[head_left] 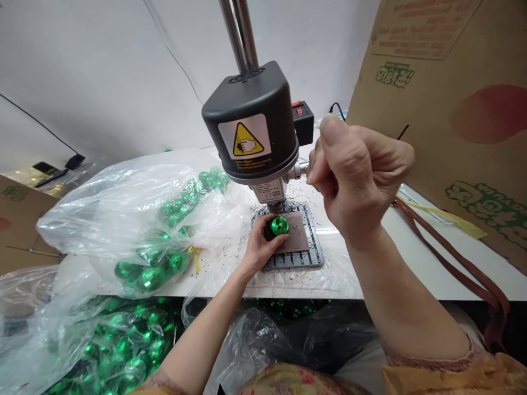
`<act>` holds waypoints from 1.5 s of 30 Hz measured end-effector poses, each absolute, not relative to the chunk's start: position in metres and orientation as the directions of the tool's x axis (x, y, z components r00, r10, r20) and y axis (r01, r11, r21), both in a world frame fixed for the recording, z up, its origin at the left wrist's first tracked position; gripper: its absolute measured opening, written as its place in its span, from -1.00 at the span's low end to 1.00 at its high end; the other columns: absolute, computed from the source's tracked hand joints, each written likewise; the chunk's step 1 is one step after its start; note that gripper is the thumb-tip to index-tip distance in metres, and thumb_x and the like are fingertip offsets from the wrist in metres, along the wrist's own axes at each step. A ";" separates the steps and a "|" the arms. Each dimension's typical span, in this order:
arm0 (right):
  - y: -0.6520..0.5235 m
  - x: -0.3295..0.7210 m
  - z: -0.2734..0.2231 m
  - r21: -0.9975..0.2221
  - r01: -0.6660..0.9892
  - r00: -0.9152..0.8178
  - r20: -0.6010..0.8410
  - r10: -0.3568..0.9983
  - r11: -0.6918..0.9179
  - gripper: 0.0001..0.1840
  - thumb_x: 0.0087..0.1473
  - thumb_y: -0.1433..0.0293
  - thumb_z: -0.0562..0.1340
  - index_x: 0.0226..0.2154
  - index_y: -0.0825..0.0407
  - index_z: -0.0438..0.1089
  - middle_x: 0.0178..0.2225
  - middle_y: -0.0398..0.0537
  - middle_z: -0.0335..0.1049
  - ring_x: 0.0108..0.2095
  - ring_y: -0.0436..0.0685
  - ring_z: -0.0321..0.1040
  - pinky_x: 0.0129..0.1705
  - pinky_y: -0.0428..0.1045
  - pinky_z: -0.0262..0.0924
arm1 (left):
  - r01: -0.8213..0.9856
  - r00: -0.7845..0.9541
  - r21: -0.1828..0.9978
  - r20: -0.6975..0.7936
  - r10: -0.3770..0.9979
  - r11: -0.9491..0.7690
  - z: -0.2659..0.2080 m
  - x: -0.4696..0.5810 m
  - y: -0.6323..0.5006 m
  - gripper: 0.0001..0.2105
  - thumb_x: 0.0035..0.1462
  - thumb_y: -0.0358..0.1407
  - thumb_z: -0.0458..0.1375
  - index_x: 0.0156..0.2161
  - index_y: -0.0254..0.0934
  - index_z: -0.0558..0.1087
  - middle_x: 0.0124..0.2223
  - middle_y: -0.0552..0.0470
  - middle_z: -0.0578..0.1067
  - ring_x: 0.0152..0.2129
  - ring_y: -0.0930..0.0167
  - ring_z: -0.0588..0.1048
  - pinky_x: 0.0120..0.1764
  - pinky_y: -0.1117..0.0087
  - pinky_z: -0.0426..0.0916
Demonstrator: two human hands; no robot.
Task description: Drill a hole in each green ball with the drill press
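The shiny green faceted ball (280,225) was held on or just over the flat brown board (300,235), six o'clock from the black-housed machine head (255,94). The left hand (261,241) gripped it from nine o'clock; the right hand (358,173) was fisted at the silver metal lever (303,168), its hold hidden. Apparent step: aligning for pressing; next move called for steadiness, fingers clear. Being round, the ball showed no long axis; pointing direction indeterminable.

Looks like a small workshop tbh. Got a black-topped drill-press-type machine (251,99) with a yellow warning sticker (248,140), dark specks (303,193) scattered over a white worktop (335,241), clear plastic bags (88,203) full of shiny green balls (151,278), plus big printed cardboard boxes (432,131) on both sides.
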State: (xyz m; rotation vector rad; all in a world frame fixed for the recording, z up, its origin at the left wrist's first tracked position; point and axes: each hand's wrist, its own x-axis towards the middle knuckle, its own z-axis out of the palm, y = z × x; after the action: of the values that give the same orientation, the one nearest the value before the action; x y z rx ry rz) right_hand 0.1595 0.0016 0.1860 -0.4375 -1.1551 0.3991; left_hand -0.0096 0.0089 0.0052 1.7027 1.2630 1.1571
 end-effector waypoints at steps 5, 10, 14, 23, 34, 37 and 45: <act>0.002 0.159 0.184 -0.521 -0.038 0.345 0.794 0.500 0.853 -0.48 0.13 0.11 0.28 -0.74 -0.05 0.24 -0.77 -0.23 0.05 -0.72 -0.05 -0.01 -0.61 0.04 -0.04 | 0.345 0.145 0.889 0.267 0.953 -0.301 0.012 -0.010 0.010 -0.51 -0.02 -0.18 0.43 0.03 -0.20 0.45 0.01 -0.08 0.47 0.00 0.20 0.46 0.08 0.15 0.35; 0.003 0.159 0.181 -0.532 -0.041 0.354 0.784 0.511 0.846 -0.50 0.17 0.17 0.25 -0.73 -0.06 0.25 -0.75 -0.20 0.11 -0.70 -0.02 0.02 -0.57 0.06 -0.01 | 0.378 0.176 0.861 0.294 0.940 -0.340 0.013 -0.008 0.009 -0.49 0.00 -0.17 0.42 0.08 -0.15 0.47 0.05 -0.09 0.47 0.09 0.13 0.41 0.15 0.06 0.31; 0.003 0.159 0.181 -0.526 -0.087 0.348 0.779 0.521 0.846 -0.53 0.16 0.21 0.26 -0.72 -0.05 0.28 -0.74 -0.21 0.12 -0.70 -0.03 0.02 -0.56 0.06 -0.02 | 0.360 0.147 0.874 0.293 0.945 -0.327 0.005 -0.003 0.005 -0.47 0.04 -0.17 0.40 0.13 -0.14 0.45 0.07 -0.10 0.50 0.14 0.11 0.39 0.22 0.02 0.24; -0.001 0.161 0.186 -0.554 -0.041 0.331 0.778 0.535 0.831 -0.48 0.15 0.17 0.28 -0.74 -0.02 0.23 -0.77 -0.23 0.03 -0.72 -0.07 0.00 -0.63 0.02 -0.06 | 0.327 0.079 0.907 0.252 0.965 -0.264 0.003 0.007 -0.004 -0.46 0.02 -0.25 0.40 0.13 -0.17 0.42 0.10 -0.12 0.46 0.10 0.15 0.42 0.19 0.05 0.28; 0.000 0.156 0.172 -0.482 -0.072 0.382 0.796 0.471 0.873 -0.51 0.13 0.30 0.28 -0.76 -0.01 0.26 -0.78 -0.24 -0.01 -0.75 -0.10 -0.06 -0.67 0.01 -0.17 | 0.326 0.095 0.904 0.261 0.961 -0.277 -0.004 0.004 0.000 -0.45 0.00 -0.27 0.42 0.12 -0.17 0.42 0.09 -0.12 0.47 0.10 0.13 0.42 0.21 0.04 0.27; 0.001 0.153 0.167 -0.389 -0.062 0.408 0.830 0.379 0.919 -0.52 0.13 0.38 0.26 -0.76 0.02 0.21 -0.79 -0.27 0.01 -0.76 -0.15 -0.09 -0.69 -0.04 -0.21 | 0.334 0.101 0.897 0.270 0.958 -0.288 -0.002 0.005 -0.001 -0.46 0.01 -0.27 0.41 0.11 -0.16 0.41 0.08 -0.11 0.48 0.10 0.13 0.42 0.20 0.04 0.26; 0.000 0.156 0.156 -0.395 -0.051 0.390 0.838 0.382 0.917 -0.54 0.14 0.38 0.25 -0.75 0.01 0.24 -0.78 -0.28 0.08 -0.76 -0.11 -0.03 -0.71 -0.04 -0.17 | 0.288 0.084 0.920 0.251 0.964 -0.265 -0.003 0.006 -0.003 -0.49 0.01 -0.27 0.41 0.07 -0.18 0.37 0.01 -0.08 0.46 0.02 0.18 0.43 0.12 0.13 0.30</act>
State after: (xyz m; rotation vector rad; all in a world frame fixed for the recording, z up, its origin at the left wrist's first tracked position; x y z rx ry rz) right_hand 0.1555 -0.0002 0.1564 -0.3295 -1.1421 0.2816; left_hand 0.0058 -0.0029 -0.0032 1.6547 1.2571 1.2099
